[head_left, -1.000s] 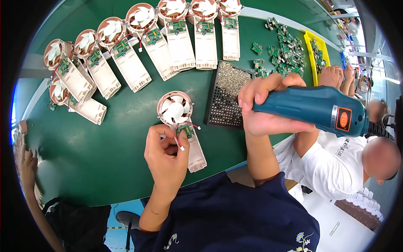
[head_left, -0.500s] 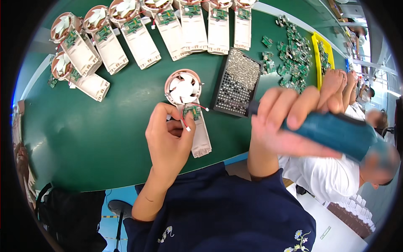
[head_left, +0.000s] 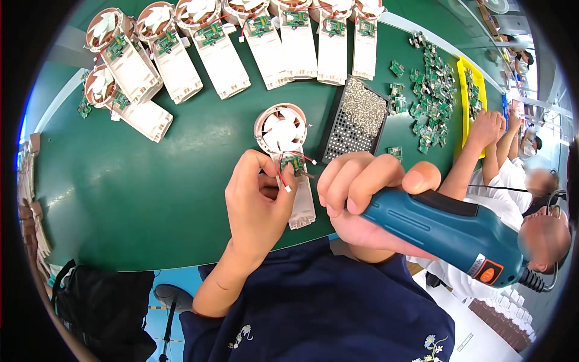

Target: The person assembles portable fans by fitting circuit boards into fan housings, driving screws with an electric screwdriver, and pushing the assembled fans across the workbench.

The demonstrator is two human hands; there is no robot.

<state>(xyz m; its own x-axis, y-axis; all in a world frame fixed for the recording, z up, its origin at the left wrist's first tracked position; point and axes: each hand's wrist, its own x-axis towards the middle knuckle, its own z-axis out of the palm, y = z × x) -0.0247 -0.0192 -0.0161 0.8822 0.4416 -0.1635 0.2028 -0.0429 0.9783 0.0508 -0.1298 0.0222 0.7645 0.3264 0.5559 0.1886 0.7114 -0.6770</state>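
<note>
In front of me on the green table lies a pale fan unit with a white round fan at its far end. My left hand is closed around its near-left side, the thumb and fingers pinching a small green circuit board against the housing. Red and dark wires with white plugs stick out by the fingers. My right hand grips a teal electric screwdriver, tilted, its bit reaching the board's right side by my left thumb. Whether the bit touches a screw is too small to tell.
Just beyond the screwdriver stands a black perforated tray with small silver screws. Several similar fan units line the far side. Loose circuit boards and a yellow bin lie right, near another person's hands.
My right hand has brought the screwdriver left and down, from beside the screw tray to the circuit board. My left hand keeps its hold there. The whole view has shifted slightly.
</note>
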